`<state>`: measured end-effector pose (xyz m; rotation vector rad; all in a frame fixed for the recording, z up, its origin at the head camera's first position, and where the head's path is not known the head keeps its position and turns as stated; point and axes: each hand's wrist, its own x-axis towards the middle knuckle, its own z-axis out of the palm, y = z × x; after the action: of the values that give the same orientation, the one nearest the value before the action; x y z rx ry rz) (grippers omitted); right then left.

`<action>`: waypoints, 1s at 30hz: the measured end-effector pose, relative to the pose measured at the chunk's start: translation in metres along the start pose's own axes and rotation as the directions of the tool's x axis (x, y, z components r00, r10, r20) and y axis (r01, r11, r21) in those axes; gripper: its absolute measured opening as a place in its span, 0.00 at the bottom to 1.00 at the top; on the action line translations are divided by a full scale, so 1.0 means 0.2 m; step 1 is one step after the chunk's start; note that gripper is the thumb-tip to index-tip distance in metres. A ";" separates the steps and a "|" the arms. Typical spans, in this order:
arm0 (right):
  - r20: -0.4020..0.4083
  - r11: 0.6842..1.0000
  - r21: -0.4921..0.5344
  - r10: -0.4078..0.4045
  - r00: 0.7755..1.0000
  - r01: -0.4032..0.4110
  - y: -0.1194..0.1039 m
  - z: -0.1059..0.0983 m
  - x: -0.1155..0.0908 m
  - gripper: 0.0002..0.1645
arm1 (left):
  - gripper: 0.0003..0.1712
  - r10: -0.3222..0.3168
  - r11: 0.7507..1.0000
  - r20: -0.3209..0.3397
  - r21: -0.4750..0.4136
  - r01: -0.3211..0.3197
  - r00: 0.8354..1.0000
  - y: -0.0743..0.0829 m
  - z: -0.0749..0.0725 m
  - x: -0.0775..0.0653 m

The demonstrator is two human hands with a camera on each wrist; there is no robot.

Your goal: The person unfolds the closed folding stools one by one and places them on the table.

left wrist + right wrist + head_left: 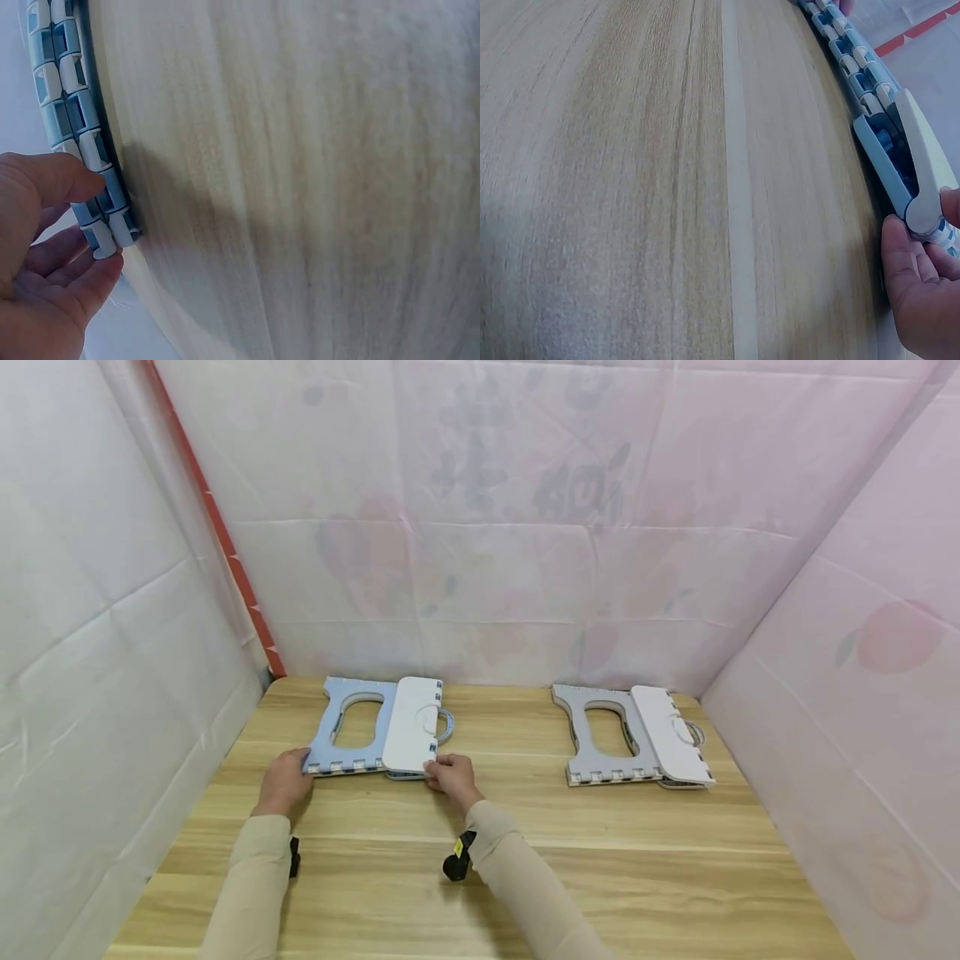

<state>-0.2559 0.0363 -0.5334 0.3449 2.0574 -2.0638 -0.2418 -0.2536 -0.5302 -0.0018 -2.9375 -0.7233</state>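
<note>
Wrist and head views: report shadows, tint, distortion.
Head: soft shadow beside the beige right sleeve on the pale wooden table; left wrist: cooler tint, soft tabletop shadow, table edge bowed, probably lens distortion; right wrist: also cool, edge curved too.

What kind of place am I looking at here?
Probably a small screened-off work booth: pale printed sheets line three sides of a wood-grain table, on which lie what look like a folded blue-and-white stool and a grey-and-white one.

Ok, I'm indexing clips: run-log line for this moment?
left hand: holds blue-white folding step stool, near-left corner | right hand: holds same stool, near-right corner | grey-white folding step stool: at right, untouched
</note>
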 end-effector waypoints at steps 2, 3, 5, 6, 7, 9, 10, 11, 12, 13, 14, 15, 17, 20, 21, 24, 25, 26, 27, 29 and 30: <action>-0.001 1.000 0.003 0.008 1.000 -0.008 0.00 0.00 0.00 0.17 | 0.26 -0.019 1.000 0.012 -0.016 0.019 1.000 0.00 0.00 0.00; 0.001 1.000 0.000 0.007 1.000 -0.007 0.00 0.00 0.00 0.17 | 0.26 -0.025 0.999 0.014 -0.022 0.026 1.000 0.00 0.01 0.00; 0.004 1.000 -0.007 0.006 1.000 -0.006 0.00 0.00 0.00 0.18 | 0.27 -0.037 0.999 0.021 -0.032 0.038 0.999 0.00 0.01 0.00; 0.005 1.000 -0.010 0.006 1.000 -0.006 0.00 0.00 0.00 0.18 | 0.27 -0.040 0.999 0.023 -0.033 0.041 0.999 0.01 0.01 -0.01; 0.006 1.000 -0.014 0.005 1.000 -0.005 0.00 0.00 -0.01 0.18 | 0.28 -0.043 0.998 0.025 -0.034 0.044 0.999 0.01 0.01 -0.01; 0.009 1.000 -0.016 0.007 1.000 -0.007 0.01 0.00 -0.01 0.18 | 0.28 -0.046 0.998 0.026 -0.036 0.047 0.999 0.02 0.01 -0.01; 0.010 1.000 -0.016 0.006 1.000 -0.006 0.01 0.00 -0.01 0.17 | 0.29 -0.044 0.998 0.028 -0.037 0.045 0.999 0.02 0.00 -0.01; 0.009 1.000 -0.016 0.002 1.000 -0.002 0.01 0.00 0.00 0.17 | 0.29 -0.044 0.998 0.029 -0.037 0.045 0.999 0.03 0.00 -0.01; 0.008 1.000 -0.019 -0.004 1.000 0.004 0.01 0.00 0.00 0.17 | 0.29 -0.043 0.998 0.031 -0.038 0.044 0.999 0.03 0.00 -0.01; 0.007 1.000 -0.026 -0.010 1.000 0.010 0.01 0.00 -0.01 0.17 | 0.29 -0.041 0.998 0.032 -0.038 0.042 0.999 0.03 -0.01 -0.01; 0.007 0.999 -0.033 -0.014 1.000 0.014 0.01 -0.01 -0.01 0.17 | 0.30 -0.041 0.998 0.036 -0.040 0.042 0.999 0.03 -0.01 -0.02; 0.005 0.999 -0.042 -0.016 1.000 0.016 0.01 -0.01 -0.01 0.17 | 0.30 -0.041 0.998 0.040 -0.044 0.043 0.998 0.04 -0.01 -0.02; 0.008 0.998 -0.065 -0.020 1.000 0.021 0.02 -0.01 -0.02 0.17 | 0.30 -0.037 0.998 0.042 -0.046 0.039 0.998 0.03 -0.01 -0.02; 0.029 0.997 -0.076 -0.021 0.999 0.024 0.02 -0.02 -0.03 0.19 | 0.30 -0.029 0.998 0.040 -0.054 0.031 0.999 0.03 -0.01 -0.04; 0.038 0.997 -0.072 -0.023 0.999 0.026 0.02 -0.02 -0.04 0.19 | 0.31 -0.029 0.998 0.042 -0.060 0.032 0.999 0.03 -0.01 -0.04; 0.064 0.998 -0.045 -0.036 0.997 0.039 0.02 -0.03 -0.05 0.19 | 0.33 -0.030 0.996 0.054 -0.079 0.034 0.998 0.02 0.00 -0.05; 0.069 0.998 -0.038 -0.039 0.997 0.042 0.02 -0.04 -0.06 0.19 | 0.34 -0.032 0.996 0.060 -0.086 0.037 0.998 0.02 0.00 -0.06; 0.074 0.998 -0.034 -0.043 0.996 0.045 0.02 -0.04 -0.06 0.19 | 0.35 -0.034 0.995 0.066 -0.094 0.040 0.997 0.02 0.00 -0.06; 0.079 0.999 -0.027 -0.045 0.996 0.047 0.02 -0.04 -0.06 0.19 | 0.37 -0.036 0.994 0.071 -0.099 0.043 0.997 0.02 0.00 -0.06; 0.090 0.998 -0.027 -0.051 0.995 0.054 0.02 -0.04 -0.06 0.17 | 0.39 -0.036 0.994 0.073 -0.099 0.043 0.997 0.02 -0.01 -0.07; 0.094 0.998 -0.033 -0.057 0.994 0.060 0.01 -0.04 -0.06 0.16 | 0.39 -0.032 0.995 0.074 -0.096 0.039 0.997 0.02 -0.01 -0.07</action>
<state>-0.2426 0.0449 -0.5319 0.1815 2.0701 -2.0319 -0.2285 -0.2500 -0.5284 0.0154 -2.9741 -0.8890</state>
